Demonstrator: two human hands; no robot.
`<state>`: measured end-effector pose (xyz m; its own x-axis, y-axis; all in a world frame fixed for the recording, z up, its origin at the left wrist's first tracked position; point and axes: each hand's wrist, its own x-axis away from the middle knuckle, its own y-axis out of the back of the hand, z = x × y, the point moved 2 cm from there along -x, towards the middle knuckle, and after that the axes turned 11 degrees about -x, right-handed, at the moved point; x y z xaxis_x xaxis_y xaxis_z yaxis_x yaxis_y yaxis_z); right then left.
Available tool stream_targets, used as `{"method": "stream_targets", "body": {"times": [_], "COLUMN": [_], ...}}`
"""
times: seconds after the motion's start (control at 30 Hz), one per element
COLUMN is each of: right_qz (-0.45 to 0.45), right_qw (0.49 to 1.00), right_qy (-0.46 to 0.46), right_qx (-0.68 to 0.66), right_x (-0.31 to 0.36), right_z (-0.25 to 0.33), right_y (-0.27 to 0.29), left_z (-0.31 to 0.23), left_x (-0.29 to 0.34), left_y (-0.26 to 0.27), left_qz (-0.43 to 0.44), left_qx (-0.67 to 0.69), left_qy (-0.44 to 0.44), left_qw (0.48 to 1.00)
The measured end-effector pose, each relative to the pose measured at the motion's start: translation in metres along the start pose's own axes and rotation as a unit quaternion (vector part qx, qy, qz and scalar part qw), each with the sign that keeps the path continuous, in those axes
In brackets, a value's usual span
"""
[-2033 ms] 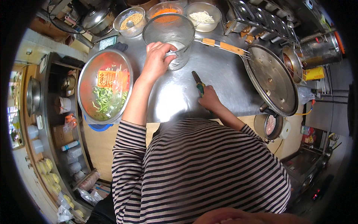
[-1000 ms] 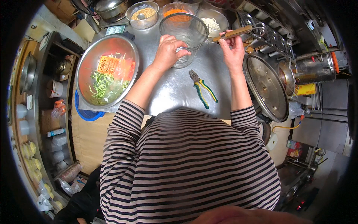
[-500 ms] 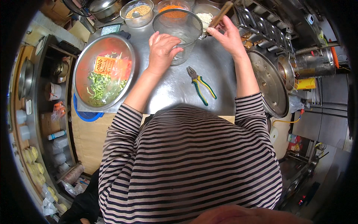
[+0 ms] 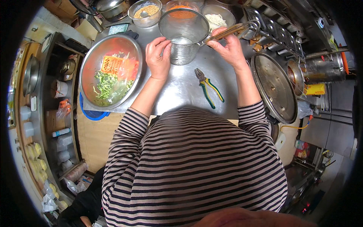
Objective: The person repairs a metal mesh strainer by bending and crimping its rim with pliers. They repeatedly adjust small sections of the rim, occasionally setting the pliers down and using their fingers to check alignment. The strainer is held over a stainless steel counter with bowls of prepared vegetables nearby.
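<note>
A deep wire-mesh strainer with a round metal rim hangs over the steel table between my hands. My left hand pinches the rim on its near left side, fingers closed. My right hand grips the base of the wooden handle, where it meets the rim. The handle points to the upper right and ends in a metal hook. Below the strainer, pliers with green and yellow grips lie on the table, jaws toward the strainer.
At left stands a big steel bowl with shredded green vegetable and an orange grater. Bowls of yellow bits, shredded orange food and white shreds line the back. A large round lid leans at right. Someone in dark clothing is at lower left.
The strainer's handle has swung down toward the right, showing its full length and hook. My left hand has shifted its hold along the rim to the left. The whole view has moved slightly.
</note>
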<state>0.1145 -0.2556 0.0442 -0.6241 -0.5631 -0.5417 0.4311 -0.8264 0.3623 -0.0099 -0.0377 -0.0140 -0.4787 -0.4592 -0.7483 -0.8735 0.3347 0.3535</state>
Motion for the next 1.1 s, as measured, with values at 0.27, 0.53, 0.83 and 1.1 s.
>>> {"method": "stream_targets", "body": {"times": [0.27, 0.53, 0.83, 1.1], "right_qz": [0.051, 0.143, 0.097, 0.134], "right_qw": [0.997, 0.976, 0.995, 0.984], "right_qy": [0.011, 0.161, 0.005, -0.109], "right_qx": [-0.058, 0.028, -0.023, -0.032], "right_x": [-0.001, -0.005, -0.019, -0.032], "right_z": [0.008, 0.015, 0.007, 0.009], "right_y": [-0.015, -0.036, -0.044, -0.037], "left_z": [0.022, 0.020, 0.017, 0.023], "left_x": [0.017, 0.015, 0.013, 0.014], "left_y": [-0.014, -0.011, -0.010, -0.016], "left_qz": [0.029, 0.063, 0.086, 0.103], "left_qx": [0.184, 0.278, 0.274, 0.225], "left_qy": [0.228, 0.285, 0.282, 0.253], "left_qw": [0.956, 0.915, 0.915, 0.935]}}
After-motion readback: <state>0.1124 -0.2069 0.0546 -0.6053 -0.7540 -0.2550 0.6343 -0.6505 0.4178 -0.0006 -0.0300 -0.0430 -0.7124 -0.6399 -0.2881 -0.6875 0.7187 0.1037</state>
